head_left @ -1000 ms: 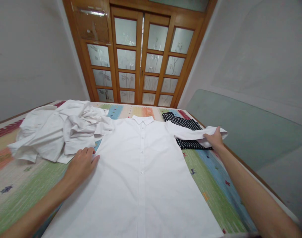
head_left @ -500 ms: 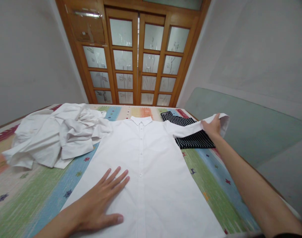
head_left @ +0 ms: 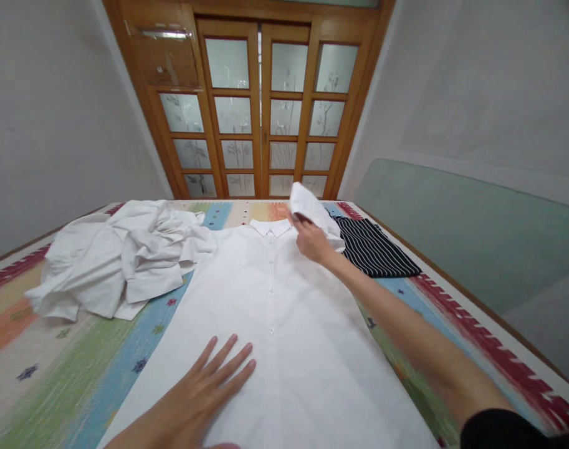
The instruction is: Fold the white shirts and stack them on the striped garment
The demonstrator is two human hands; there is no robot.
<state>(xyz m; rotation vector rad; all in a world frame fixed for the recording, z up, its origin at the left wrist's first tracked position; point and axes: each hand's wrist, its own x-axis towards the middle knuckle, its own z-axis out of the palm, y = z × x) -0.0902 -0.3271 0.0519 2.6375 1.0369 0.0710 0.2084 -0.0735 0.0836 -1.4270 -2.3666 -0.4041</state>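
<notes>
A white button-up shirt (head_left: 307, 349) lies front side up, its collar (head_left: 270, 227) at the far end and its buttons running down the middle. My left hand (head_left: 209, 386) rests flat on the lower left of the shirt front, fingers spread. Near the collar, my right hand (head_left: 313, 240) is closed on the shirt's sleeve (head_left: 310, 206), which is lifted and folded inward over the right shoulder. The other sleeve extends left and meets a heap of white cloth, so its end is hard to tell apart.
The crumpled white garments (head_left: 111, 262) lie at the left. A folded black-and-white striped garment (head_left: 375, 246) sits at the right, on the patterned cloth (head_left: 69, 374) covering the table. A pale green panel (head_left: 452, 231) stands along the right wall, and wooden glazed doors (head_left: 260, 125) are behind.
My right hand has brought the sleeve from far out on the right inward to beside the collar, uncovering more of the striped garment. My left hand stays flat on the shirt.
</notes>
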